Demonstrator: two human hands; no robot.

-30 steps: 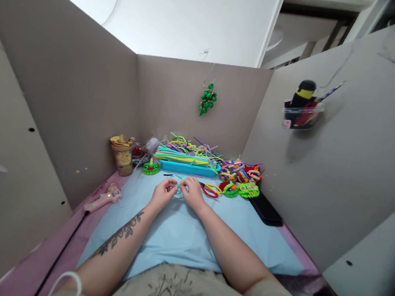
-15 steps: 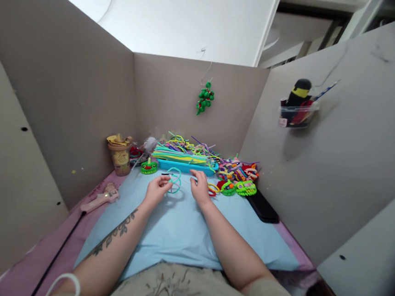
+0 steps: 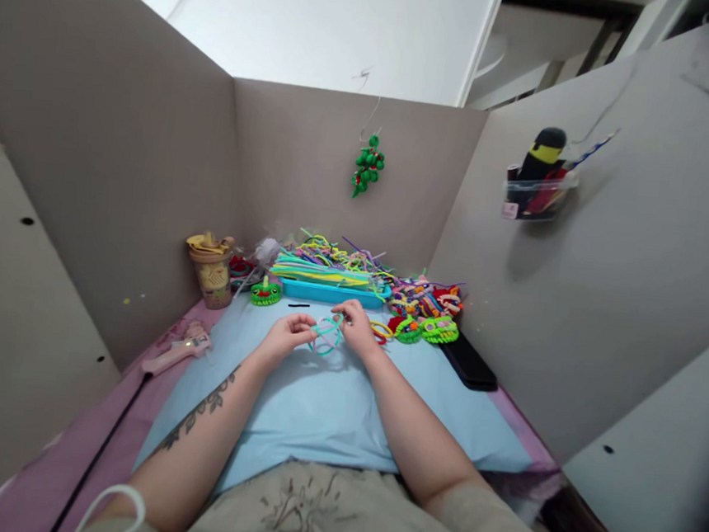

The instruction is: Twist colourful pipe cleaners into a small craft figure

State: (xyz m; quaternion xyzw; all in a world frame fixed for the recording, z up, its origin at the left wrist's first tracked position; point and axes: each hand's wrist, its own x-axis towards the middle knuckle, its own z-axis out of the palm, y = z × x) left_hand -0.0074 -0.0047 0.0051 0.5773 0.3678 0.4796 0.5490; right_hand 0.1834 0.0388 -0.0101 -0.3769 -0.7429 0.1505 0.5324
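Observation:
Between my hands is a looped pipe cleaner piece [image 3: 325,352], mostly turquoise with some pale lilac. My left hand [image 3: 291,334] pinches its left side. The fingers of my right hand [image 3: 354,324] are closed on its upper right part. Just beyond my hands, a short black strip [image 3: 299,305] lies on the light blue sheet [image 3: 317,412]. Red and yellow loops [image 3: 381,332] rest right beside my right hand, partly covered by it.
A blue tray [image 3: 333,294] of pipe cleaners stands at the back. Green fuzzy figures [image 3: 441,330] and a black phone-like slab [image 3: 470,363] are on the right. On the left are a glue gun [image 3: 176,354], its cord and a cup [image 3: 211,277]. Grey panels surround the table.
My right hand has come in to grip the looped piece, which my left hand has moved slightly right. The black strip is now uncovered. The view has shifted a little.

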